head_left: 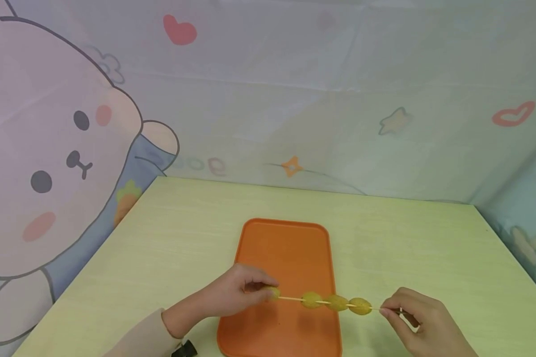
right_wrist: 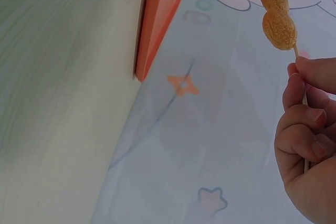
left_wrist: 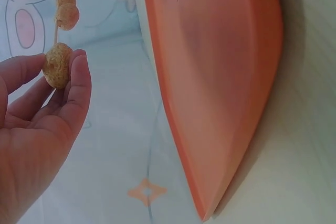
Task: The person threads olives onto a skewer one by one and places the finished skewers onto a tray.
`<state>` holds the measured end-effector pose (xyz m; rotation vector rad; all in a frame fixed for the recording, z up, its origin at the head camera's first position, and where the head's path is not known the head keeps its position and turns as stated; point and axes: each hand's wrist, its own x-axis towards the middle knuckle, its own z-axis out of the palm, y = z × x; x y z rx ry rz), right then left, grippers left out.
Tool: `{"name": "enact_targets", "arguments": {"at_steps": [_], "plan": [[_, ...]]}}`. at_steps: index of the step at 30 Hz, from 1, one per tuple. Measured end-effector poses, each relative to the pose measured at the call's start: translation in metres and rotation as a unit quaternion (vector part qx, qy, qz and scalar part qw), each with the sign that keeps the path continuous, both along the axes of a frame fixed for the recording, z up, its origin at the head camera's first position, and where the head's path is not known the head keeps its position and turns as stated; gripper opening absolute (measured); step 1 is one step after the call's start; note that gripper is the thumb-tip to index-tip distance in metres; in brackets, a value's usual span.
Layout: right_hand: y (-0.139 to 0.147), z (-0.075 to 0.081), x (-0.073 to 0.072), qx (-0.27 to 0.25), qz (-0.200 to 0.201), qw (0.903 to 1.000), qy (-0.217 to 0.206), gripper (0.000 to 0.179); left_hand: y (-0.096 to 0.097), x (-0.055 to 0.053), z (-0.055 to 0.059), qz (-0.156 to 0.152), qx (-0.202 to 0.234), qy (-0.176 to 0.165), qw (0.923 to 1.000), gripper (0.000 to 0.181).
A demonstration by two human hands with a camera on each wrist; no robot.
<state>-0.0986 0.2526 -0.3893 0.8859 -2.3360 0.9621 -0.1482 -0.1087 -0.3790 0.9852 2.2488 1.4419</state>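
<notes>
My right hand (head_left: 424, 320) grips the bare end of a thin wooden skewer (head_left: 290, 298), which lies nearly level over the tray in the head view. Three yellow-brown, wrinkled oval balls (head_left: 337, 303) sit close together on it, nearer the right hand. With thumb and fingers, my left hand (head_left: 232, 292) pinches another such ball (left_wrist: 57, 66) at the skewer's far left end. A stretch of bare stick shows between this ball and the others. Curled fingers of the right hand (right_wrist: 310, 135) wrap the stick in the right wrist view.
Below the skewer, an orange rectangular tray (head_left: 286, 253) lies on a pale yellow-green table (head_left: 397, 248). A cloth backdrop (head_left: 268, 99) with a cartoon bear, hearts and stars hangs behind the table. A small black object (head_left: 185, 349) shows by the left sleeve.
</notes>
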Motion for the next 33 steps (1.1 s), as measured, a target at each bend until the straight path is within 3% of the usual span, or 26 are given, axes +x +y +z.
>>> {"name": "enact_targets", "arguments": {"at_steps": [10, 20, 33], "plan": [[-0.001, 0.001, -0.002, 0.010, -0.001, 0.9999, 0.003, 0.048, 0.004, 0.000, 0.003, 0.000, 0.008, -0.058, 0.9983, 0.027], [-0.003, -0.002, -0.005, 0.000, 0.028, 0.9995, 0.017, 0.047, 0.008, 0.000, 0.003, -0.004, 0.007, -0.084, 0.9964, 0.030], [-0.009, 0.001, -0.006, 0.008, 0.012, 0.9998, 0.010, 0.047, 0.009, 0.000, 0.003, -0.002, 0.006, -0.091, 0.9958, 0.029]]}}
